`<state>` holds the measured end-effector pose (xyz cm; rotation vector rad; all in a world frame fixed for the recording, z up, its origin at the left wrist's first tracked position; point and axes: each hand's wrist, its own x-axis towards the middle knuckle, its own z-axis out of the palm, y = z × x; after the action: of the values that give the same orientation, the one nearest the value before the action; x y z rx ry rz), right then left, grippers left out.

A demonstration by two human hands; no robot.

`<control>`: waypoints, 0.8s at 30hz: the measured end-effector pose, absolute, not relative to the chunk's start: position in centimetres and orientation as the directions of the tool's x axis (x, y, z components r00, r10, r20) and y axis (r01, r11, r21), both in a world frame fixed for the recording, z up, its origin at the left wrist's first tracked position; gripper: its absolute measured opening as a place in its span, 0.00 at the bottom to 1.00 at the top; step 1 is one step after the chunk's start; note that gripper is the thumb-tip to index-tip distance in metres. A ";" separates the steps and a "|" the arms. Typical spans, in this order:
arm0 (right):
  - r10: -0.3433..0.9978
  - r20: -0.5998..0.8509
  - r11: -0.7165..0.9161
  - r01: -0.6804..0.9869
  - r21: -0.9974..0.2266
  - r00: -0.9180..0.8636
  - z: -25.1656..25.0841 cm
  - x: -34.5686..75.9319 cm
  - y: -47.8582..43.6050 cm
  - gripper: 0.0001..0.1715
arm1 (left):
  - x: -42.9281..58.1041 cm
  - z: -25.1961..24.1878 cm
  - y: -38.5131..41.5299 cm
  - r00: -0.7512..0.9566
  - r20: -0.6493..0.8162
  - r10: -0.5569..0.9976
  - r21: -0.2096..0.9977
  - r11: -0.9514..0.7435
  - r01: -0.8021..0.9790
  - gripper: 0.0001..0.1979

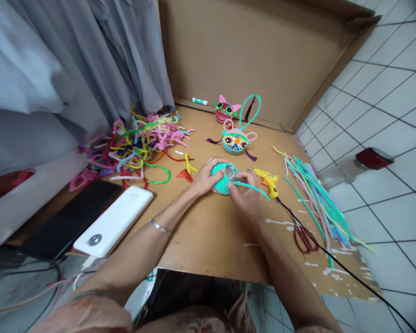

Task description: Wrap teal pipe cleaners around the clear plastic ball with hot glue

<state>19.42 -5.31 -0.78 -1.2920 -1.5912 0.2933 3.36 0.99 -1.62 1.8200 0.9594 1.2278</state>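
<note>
My left hand (207, 176) is wrapped round the left side of a turquoise ball (221, 184) covered in coiled pipe cleaner, with a clear bare patch showing near its top right. At the ball's right side, my right hand (245, 192) pinches a turquoise pipe cleaner (254, 187), whose free end sticks out to the right. Just right of that hand lies a yellow glue gun (268, 181) with a black cord. Behind the ball stands a finished-looking animal-face ornament (235, 141) with pink ears, a turquoise loop and purple tassels.
Loose coloured pipe cleaners (149, 138) are heaped at left; straight ones (315, 199) lie at right beside red-handled scissors (304, 238). A white power bank (114, 222) and black phone (71, 219) lie front left. A second face ornament (225, 110) and a glue stick (200, 101) are by the cardboard wall.
</note>
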 end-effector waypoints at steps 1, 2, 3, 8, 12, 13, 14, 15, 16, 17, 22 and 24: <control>0.815 0.573 0.415 0.601 -0.684 0.090 -0.8 19.5 -5.2 0.16 | 3.3 -1.7 1.1 0.274 0.403 0.873 0.874 -0.457 0.169 0.19; 0.802 0.593 0.435 0.615 -0.658 0.067 -0.8 19.6 -5.1 0.21 | 3.3 -1.7 1.2 0.281 0.404 0.871 0.876 -0.457 0.157 0.19; 0.798 0.602 0.453 0.626 -0.634 0.033 -0.7 19.7 -5.0 0.25 | 3.2 -1.8 1.3 0.290 0.402 0.868 0.879 -0.455 0.144 0.19; 0.828 0.550 0.473 0.658 -0.586 -0.106 -1.0 20.1 -4.8 0.36 | 3.1 -1.3 1.0 0.327 0.382 0.864 0.897 -0.432 0.093 0.22; 0.821 0.559 0.453 0.729 -0.514 -0.116 -1.4 19.8 -4.9 0.33 | 3.1 -0.8 0.7 0.370 0.359 0.857 0.902 -0.420 0.098 0.25; 0.810 0.574 0.455 0.743 -0.491 -0.117 -1.5 19.8 -4.9 0.31 | 3.1 -0.8 0.7 0.373 0.361 0.855 0.901 -0.423 0.099 0.26; 0.797 0.592 0.463 0.753 -0.468 -0.122 -1.5 19.8 -4.9 0.30 | 3.1 -0.9 0.7 0.374 0.366 0.852 0.898 -0.429 0.100 0.26; 0.782 0.610 0.475 0.759 -0.445 -0.132 -1.5 19.8 -4.8 0.28 | 3.1 -0.9 0.7 0.371 0.374 0.850 0.894 -0.437 0.101 0.26; 0.767 0.625 0.488 0.763 -0.424 -0.144 -1.5 19.9 -4.7 0.27 | 3.2 -1.0 0.8 0.366 0.381 0.849 0.890 -0.444 0.103 0.25; 0.754 0.638 0.500 0.766 -0.403 -0.157 -1.4 19.9 -4.6 0.27 | 3.2 -1.1 0.8 0.360 0.386 0.849 0.888 -0.448 0.105 0.25; 0.724 0.645 0.530 0.797 -0.291 -0.246 -0.8 20.4 -4.6 0.25 | 3.5 -1.2 0.6 0.340 0.390 0.856 0.890 -0.445 0.099 0.22; 0.722 0.638 0.523 0.815 -0.250 -0.267 -0.5 20.4 -4.7 0.25 | 3.5 -1.3 0.6 0.337 0.396 0.854 0.892 -0.446 0.082 0.21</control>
<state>20.43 -4.70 -0.50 -1.2459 -2.0422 -0.1646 3.51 0.63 -1.27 1.7819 0.8326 1.1869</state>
